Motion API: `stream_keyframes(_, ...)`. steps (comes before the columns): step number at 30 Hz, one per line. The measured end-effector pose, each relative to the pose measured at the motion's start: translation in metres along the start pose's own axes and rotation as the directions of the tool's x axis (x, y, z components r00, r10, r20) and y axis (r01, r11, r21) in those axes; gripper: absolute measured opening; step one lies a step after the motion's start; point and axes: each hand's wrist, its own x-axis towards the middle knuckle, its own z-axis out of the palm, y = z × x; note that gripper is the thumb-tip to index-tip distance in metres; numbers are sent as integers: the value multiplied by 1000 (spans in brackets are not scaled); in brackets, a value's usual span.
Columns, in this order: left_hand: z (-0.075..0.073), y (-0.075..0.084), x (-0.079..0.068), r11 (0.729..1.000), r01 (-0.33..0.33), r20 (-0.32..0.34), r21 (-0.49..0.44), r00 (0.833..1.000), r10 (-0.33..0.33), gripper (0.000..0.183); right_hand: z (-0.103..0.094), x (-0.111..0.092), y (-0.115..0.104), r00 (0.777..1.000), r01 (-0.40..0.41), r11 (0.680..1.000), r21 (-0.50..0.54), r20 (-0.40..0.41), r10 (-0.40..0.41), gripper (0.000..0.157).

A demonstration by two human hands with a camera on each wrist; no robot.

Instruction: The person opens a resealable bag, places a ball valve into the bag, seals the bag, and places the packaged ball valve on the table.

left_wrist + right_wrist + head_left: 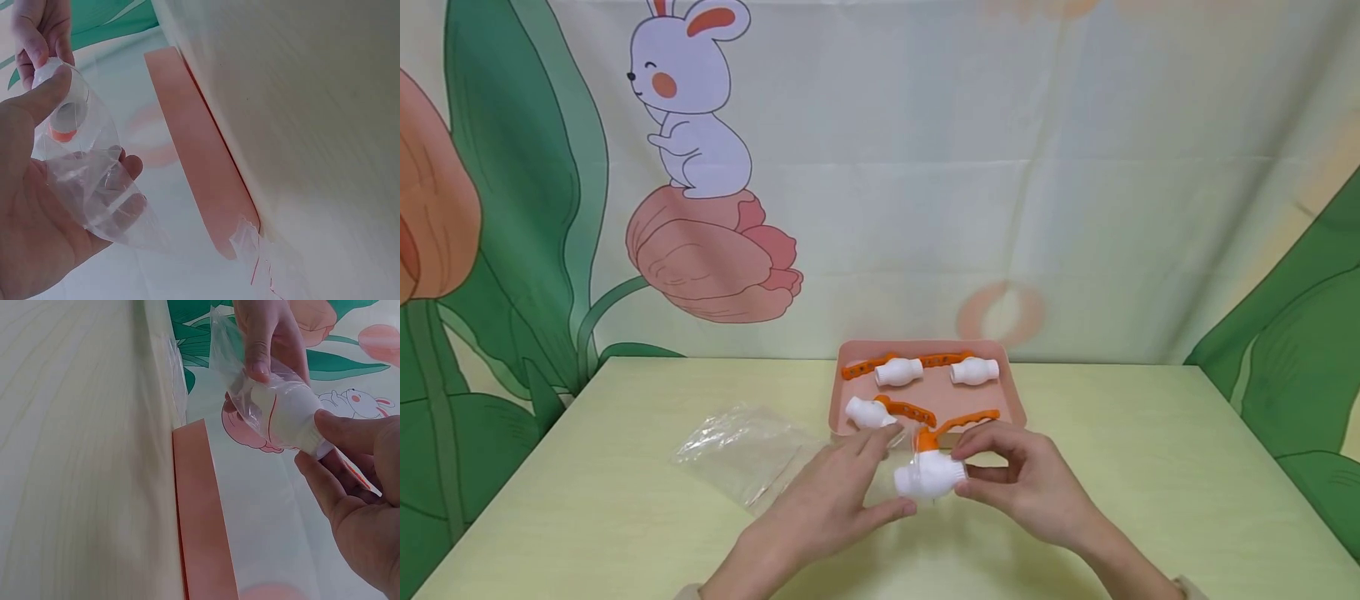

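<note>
In the head view my right hand pinches the ribbed end of a white plastic ball valve between thumb and fingers. Its orange handle points up and to the right. A clear plastic bag with a red line covers much of the valve body, leaving the end at my right fingertips outside. My left hand holds the bag from the other side, thumb near the bag's edge and fingers behind the film in the left wrist view. Both hands are above the table, in front of the pink tray.
In the tray lie three more white valves with orange handles: one back left, one back right, one front left. Clear plastic bags are on the table left of the tray. A printed curtain hangs behind.
</note>
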Motion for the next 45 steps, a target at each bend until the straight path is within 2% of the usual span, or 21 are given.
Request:
stream_keyframes(8, 1, 3, 1, 1000, -19, -2, -1, 1000, 19, 76, 4, 1, -2, 1000, 0, 1000, -5, -4, 0, 26)
stream_keyframes(17, 1, 8, 3, 999, -39, -33, 20, 999, 39, 83, 9, 2, -2, 1000, 20, 999, -32, -4, -20, 26)
stream_keyframes(24, 3, 12, 4, 999, -9, -8, -38, 1000, 9, 84, 13, 3, -4, 1000, 19, 999, -35, 3, -19, 27)
stream_keyframes(32, 2, 15, 5, 996, -3, -35, -84, 999, 0, 85, 14, 5, -5, 997, 60, 998, -30, 40, -58, 24)
stream_keyframes(41, 6, 18, 7, 999, -19, -89, -36, 996, 16, 84, 23, 7, -7, 997, -31, 995, -90, -70, 25, 20)
stream_keyframes(45, 7, 20, 8, 999, -25, -110, -30, 994, 22, 83, 24, 8, -8, 995, -54, 992, -112, -93, 44, 19)
